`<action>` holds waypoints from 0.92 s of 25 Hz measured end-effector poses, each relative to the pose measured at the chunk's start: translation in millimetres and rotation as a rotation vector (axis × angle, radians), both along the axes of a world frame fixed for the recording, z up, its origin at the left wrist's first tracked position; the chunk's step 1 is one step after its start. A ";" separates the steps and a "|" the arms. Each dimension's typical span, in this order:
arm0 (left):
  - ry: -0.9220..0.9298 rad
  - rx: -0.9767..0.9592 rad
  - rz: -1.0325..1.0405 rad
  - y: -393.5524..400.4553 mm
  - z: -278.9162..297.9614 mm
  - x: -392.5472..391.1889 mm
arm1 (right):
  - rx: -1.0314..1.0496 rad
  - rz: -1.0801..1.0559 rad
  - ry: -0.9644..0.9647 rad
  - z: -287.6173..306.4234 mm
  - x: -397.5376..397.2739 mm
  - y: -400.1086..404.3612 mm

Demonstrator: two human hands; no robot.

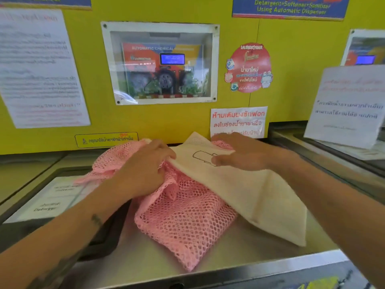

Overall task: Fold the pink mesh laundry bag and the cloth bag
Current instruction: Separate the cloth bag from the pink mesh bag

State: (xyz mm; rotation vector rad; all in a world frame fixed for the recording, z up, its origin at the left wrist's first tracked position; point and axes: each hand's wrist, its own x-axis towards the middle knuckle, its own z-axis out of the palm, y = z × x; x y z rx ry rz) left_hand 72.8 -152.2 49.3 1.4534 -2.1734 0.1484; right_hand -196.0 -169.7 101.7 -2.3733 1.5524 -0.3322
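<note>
— Two bags, both on the steel machine top (218, 255), up vs the yellow panel (170, 119). What's crowding them?

— Head cam only. Black-framed hatch (100, 236) w/ a paper label on the left, touching the left forearm. Behind: a windowed dispenser box (160, 63) w/ a small blue screen, a round red sticker (249, 67), a white notice in red Thai text (238, 122) just behind the right hand, blurred paper sheets left & right. Nothing lies on the bags but the hands.

— And the bags themselves?

— Pink mesh laundry bag (183, 222): open net, big roundish holes, bunched and rumpled, one corner hanging toward the front edge. Cloth bag (260, 197): cream, fine weave, flat and stiff-looking, roughly rectangular, w/ a thin black outline drawing near the top. It lies slanted over the mesh bag's right side, its near corner resting on the steel.

— Hands?

— Left hand (145, 165) is curled, fingers pinching the cloth bag's left edge where it meets gathered mesh; can't tell if it grips mesh too. Right hand (239, 153) is flat, fingers spread, pressing down on the cloth bag's upper part, gripping nothing.
</note>
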 end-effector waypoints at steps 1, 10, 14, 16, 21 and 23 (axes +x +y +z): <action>0.034 0.002 -0.037 0.7 -4.5 -4.0 | 0.024 0.013 0.025 -15.2 17.4 -9.0; 0.115 0.007 -0.030 2.0 -17.8 -1.7 | -0.316 -0.210 0.153 -45.3 13.2 0.9; 0.102 -0.006 -0.002 -0.5 -18.4 -6.7 | -0.234 -0.449 0.188 -20.5 -15.0 -1.2; 0.076 -0.003 0.004 -2.3 -20.2 -8.2 | -0.061 -0.313 0.005 -20.6 -0.9 5.8; 0.112 0.003 -0.034 -0.8 -14.2 -0.1 | -0.037 -0.121 0.222 -61.9 52.4 14.4; 0.196 -0.044 -0.019 1.6 -8.1 7.1 | -0.152 -0.187 0.253 -56.0 35.7 6.7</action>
